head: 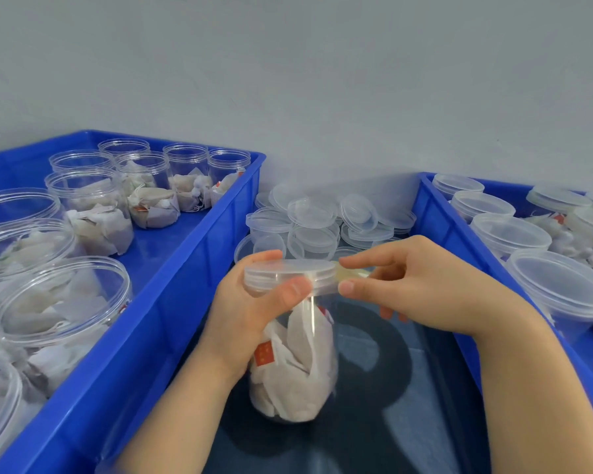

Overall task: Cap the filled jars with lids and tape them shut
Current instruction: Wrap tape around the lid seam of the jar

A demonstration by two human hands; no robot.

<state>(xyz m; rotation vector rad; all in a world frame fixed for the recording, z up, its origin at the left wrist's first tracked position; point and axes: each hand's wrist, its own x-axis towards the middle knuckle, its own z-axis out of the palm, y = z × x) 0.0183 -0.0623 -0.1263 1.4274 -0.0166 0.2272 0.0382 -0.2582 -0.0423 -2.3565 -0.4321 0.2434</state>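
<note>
A clear jar (297, 367) filled with white tea bags is held up between the two crates. A clear lid (290, 275) sits on its mouth. My left hand (247, 309) grips the jar just under the lid, thumb pressed on the lid's rim. My right hand (415, 289) pinches a strip of yellowish clear tape (351, 273) against the right side of the lid.
A blue crate (185, 254) on the left holds several open jars filled with tea bags. A blue crate (439, 213) on the right holds several capped jars. Loose clear lids (322, 220) are piled against the grey wall behind my hands. Dark tabletop lies below.
</note>
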